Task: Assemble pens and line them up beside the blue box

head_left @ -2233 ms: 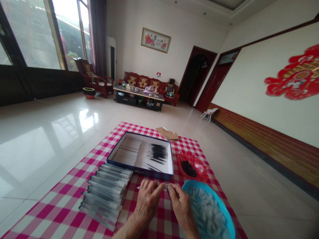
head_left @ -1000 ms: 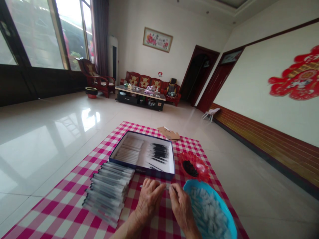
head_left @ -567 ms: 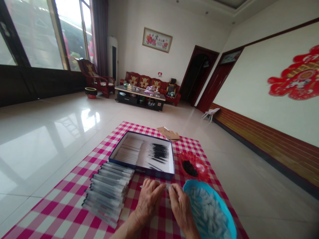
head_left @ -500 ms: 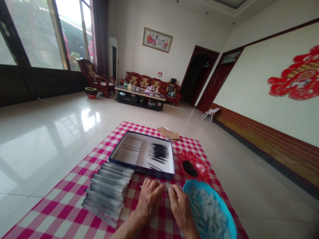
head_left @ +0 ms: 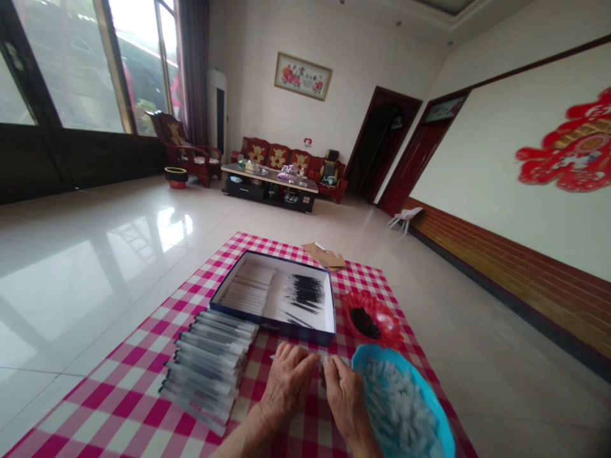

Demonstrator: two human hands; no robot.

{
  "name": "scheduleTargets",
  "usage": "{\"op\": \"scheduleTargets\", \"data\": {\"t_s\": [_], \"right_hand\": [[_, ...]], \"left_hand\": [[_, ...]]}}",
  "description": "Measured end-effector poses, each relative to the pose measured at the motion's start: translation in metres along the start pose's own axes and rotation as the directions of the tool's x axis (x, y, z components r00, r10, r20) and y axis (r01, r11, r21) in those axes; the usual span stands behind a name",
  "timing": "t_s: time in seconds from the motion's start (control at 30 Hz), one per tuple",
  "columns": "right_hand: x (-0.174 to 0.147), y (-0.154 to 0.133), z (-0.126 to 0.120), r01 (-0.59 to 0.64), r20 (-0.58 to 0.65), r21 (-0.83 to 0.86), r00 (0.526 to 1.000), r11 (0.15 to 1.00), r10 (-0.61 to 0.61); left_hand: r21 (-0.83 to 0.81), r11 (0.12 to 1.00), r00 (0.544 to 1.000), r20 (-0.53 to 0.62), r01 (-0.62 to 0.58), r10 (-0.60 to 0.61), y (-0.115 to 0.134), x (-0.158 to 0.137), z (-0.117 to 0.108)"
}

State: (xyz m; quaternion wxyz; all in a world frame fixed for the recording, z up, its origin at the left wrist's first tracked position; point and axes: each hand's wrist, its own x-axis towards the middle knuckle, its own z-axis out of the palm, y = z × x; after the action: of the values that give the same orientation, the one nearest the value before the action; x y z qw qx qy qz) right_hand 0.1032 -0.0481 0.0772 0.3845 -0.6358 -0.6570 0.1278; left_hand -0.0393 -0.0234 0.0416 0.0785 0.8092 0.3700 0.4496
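My left hand (head_left: 289, 375) is closed around a pen, mostly hidden, whose pale tip (head_left: 273, 357) pokes out on the left. My right hand (head_left: 344, 391) pinches with thumb and forefinger at the pen's other end; the small piece in its fingertips is too hidden to name. Beside the right hand stands a blue bowl (head_left: 446, 416) of frosted, translucent pen caps (head_left: 405, 401). A row of clear pens (head_left: 210, 362) with dark ends lies left of my hands. Beyond them is a shallow box (head_left: 298, 332) with clear pen barrels (head_left: 248, 289) and black refills (head_left: 305, 291).
A red scalloped bowl (head_left: 389, 318) with small black parts (head_left: 365, 322) stands behind the blue bowl. Cardboard pieces (head_left: 324, 256) lie at the far edge of the checked tablecloth (head_left: 119, 375). Across the tiled floor are a coffee table (head_left: 270, 181), a wooden sofa (head_left: 277, 152) and a small stool (head_left: 405, 219).
Both hands stay almost in place, fingertips still close together at the pen. The whole view shifts very slightly; nothing on the table has visibly moved.
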Motion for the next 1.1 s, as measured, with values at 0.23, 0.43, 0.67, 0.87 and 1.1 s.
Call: {"op": "scheduleTargets", "data": {"t_s": [0.23, 0.43, 0.67, 0.87, 1.1], "right_hand": [[0.0, -0.004, 0.003, -0.177, 0.001, 0.15, 0.984, 0.973, 0.179], [-0.004, -0.014, 0.01, -0.332, -0.02, 0.484, 0.921, 0.809, 0.39], [-0.016, -0.012, 0.041, -0.445, 0.087, 0.638, 0.852, 0.629, 0.516], [-0.019, -0.014, 0.057, -0.421, 0.105, 0.599, 0.884, 0.681, 0.455], [-0.017, -0.017, 0.053, -0.479, 0.358, 0.602, 0.877, 0.639, 0.32]], "left_hand": [[0.047, 0.998, 0.995, -0.084, -0.045, 0.049, 0.002, 0.003, -0.003], [-0.133, 0.99, 0.987, -0.159, -0.042, 0.02, 0.015, -0.003, -0.002], [-0.616, 0.628, 0.765, -0.063, 0.475, -0.64, -0.007, -0.004, 0.01], [-0.792, 0.327, 0.577, 0.039, 0.515, -0.816, -0.021, 0.005, 0.008], [-0.884, 0.117, 0.581, 0.194, 0.453, -0.79, -0.018, 0.006, 0.002]]}}
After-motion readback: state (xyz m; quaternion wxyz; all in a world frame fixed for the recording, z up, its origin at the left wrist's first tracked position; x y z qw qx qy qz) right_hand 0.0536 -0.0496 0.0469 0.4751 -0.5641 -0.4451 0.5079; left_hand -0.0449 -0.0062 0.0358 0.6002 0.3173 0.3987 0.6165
